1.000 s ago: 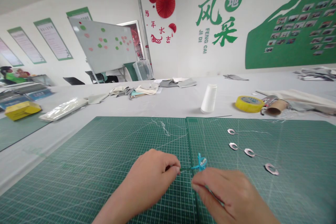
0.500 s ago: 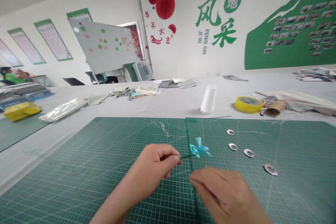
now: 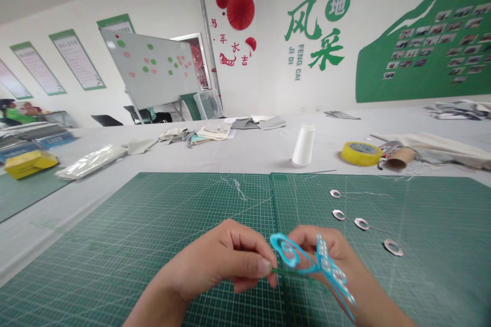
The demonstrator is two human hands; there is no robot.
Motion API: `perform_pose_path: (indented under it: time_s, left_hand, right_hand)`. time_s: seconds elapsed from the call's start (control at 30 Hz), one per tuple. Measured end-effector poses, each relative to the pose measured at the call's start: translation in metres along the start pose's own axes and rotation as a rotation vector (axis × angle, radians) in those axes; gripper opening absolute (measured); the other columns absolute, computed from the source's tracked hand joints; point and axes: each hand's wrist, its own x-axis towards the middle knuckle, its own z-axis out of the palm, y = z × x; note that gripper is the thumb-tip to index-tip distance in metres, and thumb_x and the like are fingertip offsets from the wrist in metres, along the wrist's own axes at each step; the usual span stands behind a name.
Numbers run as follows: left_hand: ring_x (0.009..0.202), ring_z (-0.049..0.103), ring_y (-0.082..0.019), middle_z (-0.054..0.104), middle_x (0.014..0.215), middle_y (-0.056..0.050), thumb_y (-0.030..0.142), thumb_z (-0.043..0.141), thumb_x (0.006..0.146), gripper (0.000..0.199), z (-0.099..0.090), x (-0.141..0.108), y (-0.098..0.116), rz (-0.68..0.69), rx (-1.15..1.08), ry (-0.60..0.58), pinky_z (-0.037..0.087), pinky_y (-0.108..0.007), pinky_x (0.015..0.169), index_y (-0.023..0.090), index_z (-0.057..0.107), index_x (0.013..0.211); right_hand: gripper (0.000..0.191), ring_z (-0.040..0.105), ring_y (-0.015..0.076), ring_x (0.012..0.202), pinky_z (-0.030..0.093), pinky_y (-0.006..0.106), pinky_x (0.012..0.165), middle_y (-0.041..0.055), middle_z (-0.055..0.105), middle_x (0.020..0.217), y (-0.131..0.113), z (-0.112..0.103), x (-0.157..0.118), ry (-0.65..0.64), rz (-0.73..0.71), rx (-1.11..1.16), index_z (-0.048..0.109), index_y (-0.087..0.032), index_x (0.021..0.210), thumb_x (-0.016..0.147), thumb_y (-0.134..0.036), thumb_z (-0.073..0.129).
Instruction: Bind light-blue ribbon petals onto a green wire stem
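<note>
Stem (image 3: 292, 272) and blue flower (image 3: 325, 263) hang over the green cutting mats (image 3: 184, 209) in the head view, near the seam. Your left hand (image 3: 226, 255) pinches the stem between thumb and fingers. From there the long axis runs nearly level across you, flower end to the right. One looped petal (image 3: 277, 240) sweeps back above the stem toward your left hand; a beaded part points up, and more slants down to the lower right. Your right hand (image 3: 341, 249) is just behind the flower, partly hidden; I cannot tell whether it grips anything. Pale rings (image 3: 357, 223) lie on the right mat; a white thread cone (image 3: 303, 146) stands beyond on the table (image 3: 253, 156).
</note>
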Motion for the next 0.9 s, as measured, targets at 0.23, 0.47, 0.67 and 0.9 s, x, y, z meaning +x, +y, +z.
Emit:
perform_pose_path:
  time_s: [0.23,0.47,0.67,0.9]
  left_hand:
    - [0.044,0.036,-0.006,0.048,0.052,0.006,0.02,0.062,0.079,0.015,0.004,-0.004,-0.001,-0.111,0.285,-0.112,0.027,-0.019,0.043,0.016,0.076,0.08]
    - [0.052,0.041,-0.008,0.047,0.054,0.007,0.012,0.053,0.077,0.018,0.012,-0.003,-0.002,-0.091,0.81,0.112,0.027,-0.02,0.051,0.019,0.066,0.066]
    - [0.053,0.038,-0.01,0.04,0.053,0.005,0.018,0.046,0.083,0.026,0.017,0.001,-0.004,-0.083,1.082,0.356,0.021,-0.026,0.053,0.018,0.044,0.057]
    - [0.057,0.042,-0.012,0.046,0.056,0.004,0.025,0.043,0.089,0.03,0.017,0.008,-0.009,-0.097,1.093,0.523,0.021,-0.028,0.054,0.019,0.04,0.06]
  right_hand:
    - [0.029,0.027,0.009,0.049,0.02,0.023,0.046,-0.0084,0.034,0.051,0.011,-0.008,0.003,-0.134,0.0,-0.039,0.065,-0.017,0.067,0.073,-0.044,0.073]
    - [0.017,0.036,0.0096,0.052,0.027,0.022,0.048,-0.0058,0.044,0.054,-0.007,-0.01,0.002,-0.165,-0.03,-0.32,0.065,-0.016,0.069,0.08,-0.028,0.061]
    - [0.018,0.047,0.0106,0.05,0.032,0.023,0.049,-0.0052,0.054,0.054,-0.014,-0.004,-0.007,-0.029,-0.22,-0.682,0.065,-0.019,0.071,0.086,-0.022,0.056]
    - [0.027,0.06,0.0135,0.054,0.039,0.025,0.05,-0.0004,0.066,0.063,0.003,0.007,-0.012,0.108,-0.551,-0.841,0.067,-0.018,0.078,0.09,-0.013,0.044]
